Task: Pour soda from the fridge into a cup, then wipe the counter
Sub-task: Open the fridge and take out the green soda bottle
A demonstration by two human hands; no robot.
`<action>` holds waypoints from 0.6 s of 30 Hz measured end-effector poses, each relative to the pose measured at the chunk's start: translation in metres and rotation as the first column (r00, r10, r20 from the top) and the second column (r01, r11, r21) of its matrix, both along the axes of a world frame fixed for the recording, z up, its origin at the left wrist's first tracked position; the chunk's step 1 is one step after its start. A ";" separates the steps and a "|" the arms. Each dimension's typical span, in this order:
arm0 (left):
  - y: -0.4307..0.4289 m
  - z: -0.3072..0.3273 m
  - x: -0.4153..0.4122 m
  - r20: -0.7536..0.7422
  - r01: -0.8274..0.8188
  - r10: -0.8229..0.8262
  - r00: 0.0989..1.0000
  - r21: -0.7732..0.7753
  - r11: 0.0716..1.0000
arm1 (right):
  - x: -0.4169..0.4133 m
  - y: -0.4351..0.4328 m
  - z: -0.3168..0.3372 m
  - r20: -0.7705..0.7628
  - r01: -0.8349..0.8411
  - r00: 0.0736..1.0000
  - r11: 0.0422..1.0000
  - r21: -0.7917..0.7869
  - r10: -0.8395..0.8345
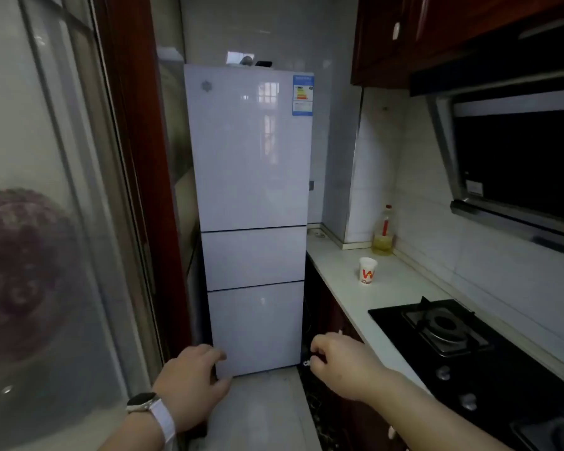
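1. A tall white glossy three-door fridge (251, 157) stood at the far end of a narrow kitchen, and all three doors were closed, so its contents were hidden.
2. A blue energy label (302, 95) was stuck at the top right corner of the upper door.
3. A pale stone counter (401, 288) ran along the right wall, its far end just beside the fridge.
4. A small white paper cup with red lettering (368, 271) stood upright on the counter, near the fridge end and apart from everything else.
5. Behind the cup, against the tiled wall, stood a clear plastic bottle of yellow oil (383, 234) with a red label.
6. Nearer the camera, a black glass gas hob (391, 315) was set into the counter, under a dark slanted range hood (518, 164).
7. Dark red wooden cupboards (381, 43) hung above.
8. A frosted glass sliding door (30, 157) in a dark wooden frame filled the left side.
9. The left hand (191, 382) reached forward low, with its fingers loosely curled and nothing in them; it appeared in front of the fridge's bottom left corner. A wristwatch with a white strap (142, 402) was on that wrist.
10. The right hand (342, 359) was stretched out low in front of the dark lower cupboard beside the fridge, fingers hanging loosely bent, holding nothing.
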State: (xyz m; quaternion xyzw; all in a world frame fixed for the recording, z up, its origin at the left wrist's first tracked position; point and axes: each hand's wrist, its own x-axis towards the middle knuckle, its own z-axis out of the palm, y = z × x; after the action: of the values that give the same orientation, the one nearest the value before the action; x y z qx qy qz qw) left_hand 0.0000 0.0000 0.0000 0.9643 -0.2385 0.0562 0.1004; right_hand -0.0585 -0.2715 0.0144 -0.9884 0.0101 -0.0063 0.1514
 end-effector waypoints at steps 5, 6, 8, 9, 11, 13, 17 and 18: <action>-0.024 -0.004 0.045 -0.048 -0.039 0.040 0.998 0.019 0.999 | 0.054 -0.030 -0.013 -0.038 -0.047 0.998 0.999 0.028 0.048; -0.031 -0.002 0.055 -0.052 -0.044 0.045 0.998 0.028 0.999 | 0.065 -0.037 -0.013 -0.038 -0.058 0.998 0.998 0.034 0.059; -0.046 0.006 0.077 -0.036 -0.067 0.069 0.997 0.040 0.997 | 0.086 -0.057 -0.011 -0.024 -0.068 0.997 0.997 0.031 0.069; -0.054 0.010 0.088 -0.026 -0.077 0.078 0.997 0.038 0.996 | 0.096 -0.068 -0.009 -0.018 -0.066 0.998 0.997 0.029 0.067; -0.072 0.017 0.107 -0.013 -0.088 0.088 0.996 0.047 0.995 | 0.119 -0.093 -0.004 0.002 -0.076 0.997 0.997 0.029 0.076; -0.090 0.023 0.122 0.008 -0.085 0.085 0.996 0.063 0.994 | 0.141 -0.115 0.003 0.029 -0.087 0.996 0.996 0.033 0.086; -0.119 0.031 0.145 0.074 -0.094 0.086 0.994 0.115 0.989 | 0.175 -0.149 0.011 0.077 -0.109 0.991 0.994 0.019 0.108; -0.124 0.032 0.150 0.075 -0.100 0.091 0.993 0.126 0.987 | 0.181 -0.153 0.011 0.082 -0.116 0.990 0.993 0.017 0.114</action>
State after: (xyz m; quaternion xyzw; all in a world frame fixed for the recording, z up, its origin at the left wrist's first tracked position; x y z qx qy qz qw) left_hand 0.1497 -0.1239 0.0323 0.9766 -0.1985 0.0787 0.0263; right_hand 0.1226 -0.4246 0.0252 -0.9845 -0.0529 -0.0374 0.1627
